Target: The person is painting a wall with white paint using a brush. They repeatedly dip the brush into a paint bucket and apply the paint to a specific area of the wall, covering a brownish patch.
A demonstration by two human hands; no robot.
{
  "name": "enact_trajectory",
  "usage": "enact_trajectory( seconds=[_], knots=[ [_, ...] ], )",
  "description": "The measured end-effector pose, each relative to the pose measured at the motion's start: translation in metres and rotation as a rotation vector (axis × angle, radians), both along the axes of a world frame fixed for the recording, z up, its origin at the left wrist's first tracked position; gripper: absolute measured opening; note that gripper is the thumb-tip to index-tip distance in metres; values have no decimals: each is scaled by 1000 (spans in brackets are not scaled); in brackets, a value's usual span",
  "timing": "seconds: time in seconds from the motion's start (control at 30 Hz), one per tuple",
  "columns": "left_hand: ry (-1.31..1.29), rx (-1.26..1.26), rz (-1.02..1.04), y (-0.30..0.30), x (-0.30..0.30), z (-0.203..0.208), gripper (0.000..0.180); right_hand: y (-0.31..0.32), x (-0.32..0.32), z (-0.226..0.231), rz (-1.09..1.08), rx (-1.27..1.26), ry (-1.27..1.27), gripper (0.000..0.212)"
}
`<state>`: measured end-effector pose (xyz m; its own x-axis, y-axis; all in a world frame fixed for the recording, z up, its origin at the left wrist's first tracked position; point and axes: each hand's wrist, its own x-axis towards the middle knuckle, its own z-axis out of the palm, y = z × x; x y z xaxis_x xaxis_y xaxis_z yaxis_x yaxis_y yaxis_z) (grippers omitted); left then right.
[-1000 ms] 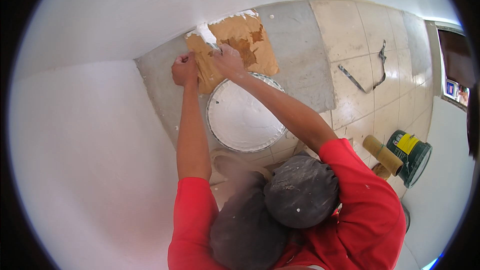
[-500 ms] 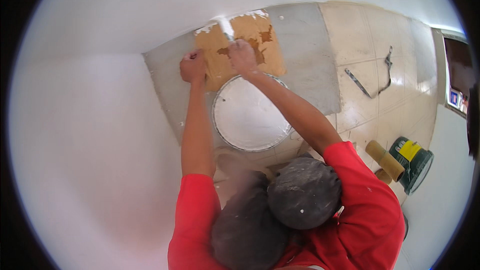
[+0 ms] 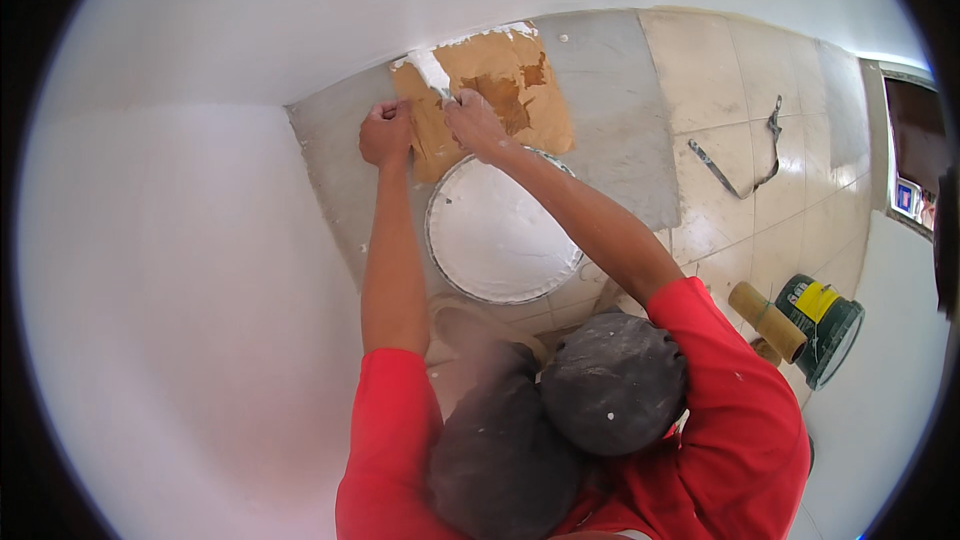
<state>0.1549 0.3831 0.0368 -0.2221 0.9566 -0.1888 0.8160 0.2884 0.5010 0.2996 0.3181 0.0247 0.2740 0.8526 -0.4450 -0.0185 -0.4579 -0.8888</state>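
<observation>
A brown cardboard sheet (image 3: pixel 470 60) lies on the floor against the base of the wall, with darker torn patches and white paint smears along its far edge. At its left edge, my left hand (image 3: pixel 385 134) is closed with curled fingers gripping the cardboard. My right hand (image 3: pixel 477 125) is shut around the handle of a paintbrush (image 3: pixel 431 72), its flat end white and lying over the sheet's far left part. Just this side of the sheet, below my right forearm, stands a round tub (image 3: pixel 500 230) with a white surface and a dark rim.
White walls rise ahead and at left. A grey sheet (image 3: pixel 610 110) covers the floor beside the cardboard. On the tiles at right lies a dark strap (image 3: pixel 735 185). Farther down are a cardboard tube (image 3: pixel 768 322) and a dark green bucket (image 3: pixel 825 325). My knees (image 3: pixel 610 380) are bent close below.
My right hand has shifted slightly left and nearer, bringing the paintbrush back from the wall's base over the cardboard. My left hand stays at the left edge.
</observation>
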Motion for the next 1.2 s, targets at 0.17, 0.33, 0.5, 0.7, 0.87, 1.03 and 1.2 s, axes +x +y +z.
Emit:
enact_trajectory(
  seconds=[0.17,0.33,0.5,0.7,0.87,1.03,1.2],
  knots=[
    [-6,10,19,2,-8,-4,30,-1,22,25,-255,-63,343,16],
    [-22,4,22,1,-3,-4,31,-12,56,13,-477,18,297,27],
    [-31,0,31,3,-10,-8,31,-28,69,32,-493,27,287,20],
    [-95,11,45,1,-5,0,32,-41,54,18,-302,-15,-160,24],
    [41,326,-18,-26,16,22,35,-48,85,33,-373,-59,-6,27],
    [147,539,-702,-39,82,33,32,-64,112,51,-411,-38,96,19],
    [163,139,-799,-40,145,29,47,-76,120,46,-389,-26,34,20]
  ],
)
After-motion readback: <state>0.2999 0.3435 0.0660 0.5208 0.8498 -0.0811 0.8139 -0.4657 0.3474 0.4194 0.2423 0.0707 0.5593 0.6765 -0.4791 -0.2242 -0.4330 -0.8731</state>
